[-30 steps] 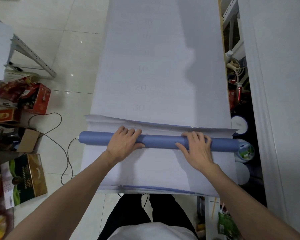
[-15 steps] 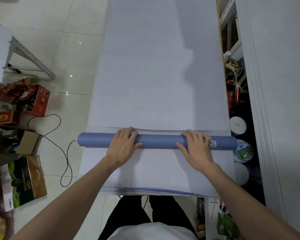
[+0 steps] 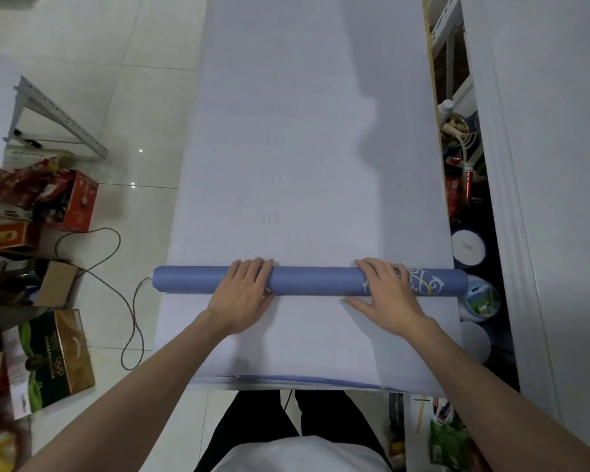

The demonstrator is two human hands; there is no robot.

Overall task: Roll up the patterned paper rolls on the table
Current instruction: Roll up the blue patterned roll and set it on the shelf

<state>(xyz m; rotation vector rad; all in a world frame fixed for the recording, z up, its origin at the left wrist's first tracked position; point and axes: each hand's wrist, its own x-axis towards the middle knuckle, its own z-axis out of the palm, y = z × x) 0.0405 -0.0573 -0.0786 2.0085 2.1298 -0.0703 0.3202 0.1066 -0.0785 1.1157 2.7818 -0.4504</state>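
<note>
Fingers [image 3: 252, 269] of left hand [image 3: 242, 298]: laid over top of blue paper roll [image 3: 314, 281], lightly bent, pressing, not closed round it.
Fingers [image 3: 377, 269] of right hand [image 3: 387, 298]: likewise, thumb flat on the paper, beside white scroll pattern [image 3: 423, 284] at the roll's right end.
Roll: crosswise on pale unrolled sheet [image 3: 304, 148], towards its near end.
Cable [image 3: 116, 267], boxes [image 3: 58, 356]: floor, left.

Bare forearms, a white top [image 3: 297, 454], black trousers [image 3: 252, 420].
</note>
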